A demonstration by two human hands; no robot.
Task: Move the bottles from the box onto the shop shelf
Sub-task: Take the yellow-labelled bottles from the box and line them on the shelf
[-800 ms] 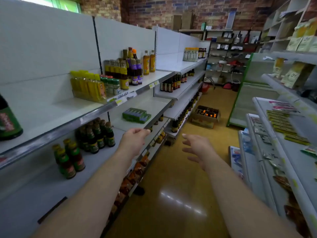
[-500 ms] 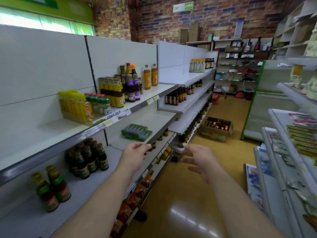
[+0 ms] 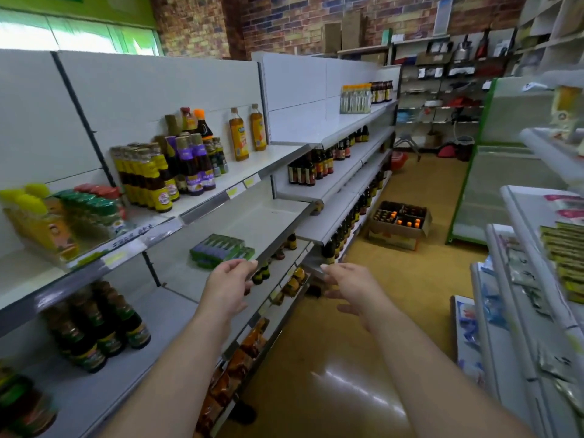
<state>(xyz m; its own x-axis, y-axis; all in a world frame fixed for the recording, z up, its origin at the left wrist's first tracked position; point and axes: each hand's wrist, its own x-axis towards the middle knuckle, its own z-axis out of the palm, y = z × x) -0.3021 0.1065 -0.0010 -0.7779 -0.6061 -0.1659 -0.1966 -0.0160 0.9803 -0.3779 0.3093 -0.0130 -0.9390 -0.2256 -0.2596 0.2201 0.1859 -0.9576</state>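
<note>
A cardboard box point(image 3: 398, 229) stands on the yellow floor farther down the aisle, beside the left shelving; dark bottles with orange caps point(image 3: 408, 221) stand in it. The white shop shelf point(image 3: 259, 222) runs along my left and holds groups of sauce bottles point(image 3: 164, 172). My left hand point(image 3: 228, 286) hangs in the air near the shelf edge, fingers loosely bent, holding nothing. My right hand point(image 3: 349, 287) is stretched forward over the aisle with relaxed fingers, also holding nothing. Both hands are well short of the box.
A second shelving unit point(image 3: 537, 279) with packets lines the right side of the aisle. Green packs point(image 3: 221, 251) lie on the middle left shelf. Dark bottles point(image 3: 94, 330) stand on the lower left shelf. A green-edged unit point(image 3: 493, 159) stands beyond the box.
The view has moved forward and tilted up along the aisle, so the box looks nearer. Both hands stay held out in front, holding nothing.
</note>
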